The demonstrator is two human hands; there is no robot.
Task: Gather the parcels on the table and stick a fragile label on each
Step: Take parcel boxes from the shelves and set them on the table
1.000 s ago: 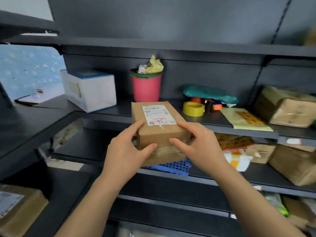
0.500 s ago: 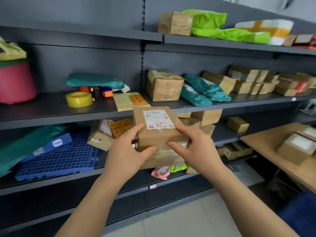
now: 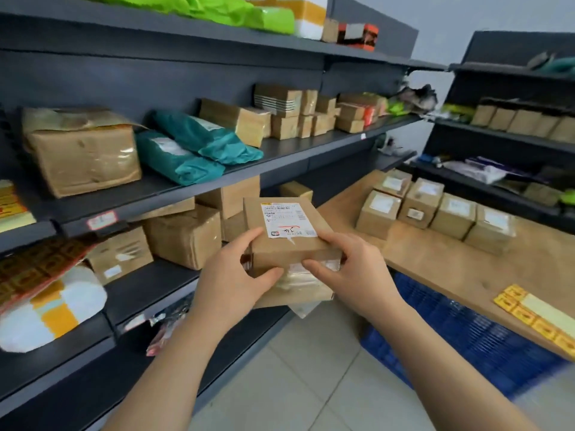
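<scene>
1. Position of the object. The parcel (image 3: 281, 244), a brown carton with a white shipping label (image 3: 287, 220) on its top face, is held in mid-air in front of the shelf (image 3: 193, 188). It is well apart from the wooden table (image 3: 451, 265) to the right. What seems to be a second, taped box (image 3: 298, 289) lies directly under it.
2. Step in hand (a judgement). The carton is being carried to join the row of parcels (image 3: 435, 209) already standing on the table.
3. Doing it well. Hold the load level so the lower box cannot slide out. Set it down just beside the row, label face up, with some bare cardboard left free for the sticker. The yellow sheet of labels (image 3: 535, 315) lies at the table's near edge, so a spot between it and the row would suit.
4. Left hand (image 3: 236, 281). The fingers are curled over the carton's top left edge and the thumb presses the near face. It grips firmly, with the forearm reaching up and forward.
5. Right hand (image 3: 351, 269). It mirrors the left, with fingers bent over the top right edge and the thumb across the near face. It clasps the carton with the wrist slightly raised.
</scene>
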